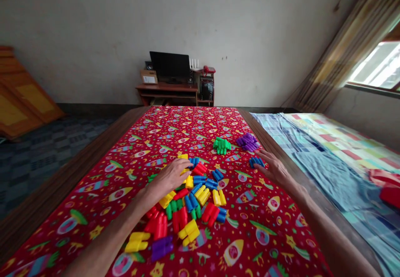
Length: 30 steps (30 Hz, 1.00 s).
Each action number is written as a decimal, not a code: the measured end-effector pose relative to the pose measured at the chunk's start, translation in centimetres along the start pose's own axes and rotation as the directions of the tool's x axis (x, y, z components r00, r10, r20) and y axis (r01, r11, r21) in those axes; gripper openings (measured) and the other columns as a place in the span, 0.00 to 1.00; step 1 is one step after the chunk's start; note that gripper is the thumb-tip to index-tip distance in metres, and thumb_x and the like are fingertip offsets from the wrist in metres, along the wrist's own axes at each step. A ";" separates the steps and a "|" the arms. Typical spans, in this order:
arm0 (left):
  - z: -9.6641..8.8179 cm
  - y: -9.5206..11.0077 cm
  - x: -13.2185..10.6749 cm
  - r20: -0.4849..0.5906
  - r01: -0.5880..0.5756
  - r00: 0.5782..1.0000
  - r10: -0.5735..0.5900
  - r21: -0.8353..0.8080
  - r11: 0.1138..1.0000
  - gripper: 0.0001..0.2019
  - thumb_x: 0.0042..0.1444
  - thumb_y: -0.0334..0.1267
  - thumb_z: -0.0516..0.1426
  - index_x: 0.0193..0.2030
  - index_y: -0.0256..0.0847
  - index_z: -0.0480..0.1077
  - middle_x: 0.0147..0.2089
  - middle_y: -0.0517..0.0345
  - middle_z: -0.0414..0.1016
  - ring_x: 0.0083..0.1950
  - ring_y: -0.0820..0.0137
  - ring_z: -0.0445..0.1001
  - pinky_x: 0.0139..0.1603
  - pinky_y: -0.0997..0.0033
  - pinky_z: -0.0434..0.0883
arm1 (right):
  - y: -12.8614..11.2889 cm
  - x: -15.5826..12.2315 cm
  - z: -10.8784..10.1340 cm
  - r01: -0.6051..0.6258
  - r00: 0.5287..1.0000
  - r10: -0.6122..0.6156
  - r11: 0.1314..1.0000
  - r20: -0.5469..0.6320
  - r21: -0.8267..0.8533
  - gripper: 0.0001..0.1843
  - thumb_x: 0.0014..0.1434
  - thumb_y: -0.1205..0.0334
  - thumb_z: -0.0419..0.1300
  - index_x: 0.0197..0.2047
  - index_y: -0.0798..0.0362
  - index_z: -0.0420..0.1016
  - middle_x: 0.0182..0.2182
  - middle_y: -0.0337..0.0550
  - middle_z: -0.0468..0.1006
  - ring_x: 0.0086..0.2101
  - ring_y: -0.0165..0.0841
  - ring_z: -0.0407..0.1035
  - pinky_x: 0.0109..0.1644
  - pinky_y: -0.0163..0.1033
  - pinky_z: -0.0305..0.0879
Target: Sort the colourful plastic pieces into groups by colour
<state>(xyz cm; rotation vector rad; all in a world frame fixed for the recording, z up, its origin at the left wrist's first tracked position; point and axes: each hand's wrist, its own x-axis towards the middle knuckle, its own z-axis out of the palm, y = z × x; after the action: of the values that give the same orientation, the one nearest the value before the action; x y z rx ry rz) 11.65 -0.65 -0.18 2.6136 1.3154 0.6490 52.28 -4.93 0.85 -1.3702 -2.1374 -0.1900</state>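
My left hand (173, 176) reaches over a mixed pile of plastic building blocks. Its fingers curve apart from the thumb, with a yellow block (189, 182) just below and a blue block (194, 162) by the fingertips; whether it touches either is unclear. On the right, my right hand (276, 167) has its fingers stretched out and the thumb apart, beside a small group of blue blocks (256, 162). The thumb tip is at that group's near edge. Beyond it lie a cluster of purple blocks (248, 142) and a cluster of green blocks (221, 145).
Nearer me, the pile includes red blocks (161, 225), a purple block (162, 248) and a yellow block (137, 242). A red patterned cloth (125, 222) covers the table. A bed (328, 172) adjoins its right side; a desk with a monitor (170, 66) stands beyond.
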 end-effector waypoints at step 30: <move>0.0 -0.2 4.8 0.018 0.106 0.994 -0.104 -0.115 0.988 0.13 0.48 0.31 0.61 0.43 0.40 0.76 0.46 0.49 0.79 0.50 0.58 0.77 0.55 0.60 0.71 | 4.3 -0.3 0.9 -0.425 0.885 0.457 0.707 0.093 0.566 0.21 0.48 0.48 0.65 0.41 0.54 0.78 0.37 0.48 0.82 0.38 0.42 0.77 0.46 0.48 0.73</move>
<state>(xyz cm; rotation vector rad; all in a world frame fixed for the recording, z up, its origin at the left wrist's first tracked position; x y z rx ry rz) 14.01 3.31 1.22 2.4348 1.3581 0.6704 55.72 -2.84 -0.83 -1.4177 -1.5523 0.5663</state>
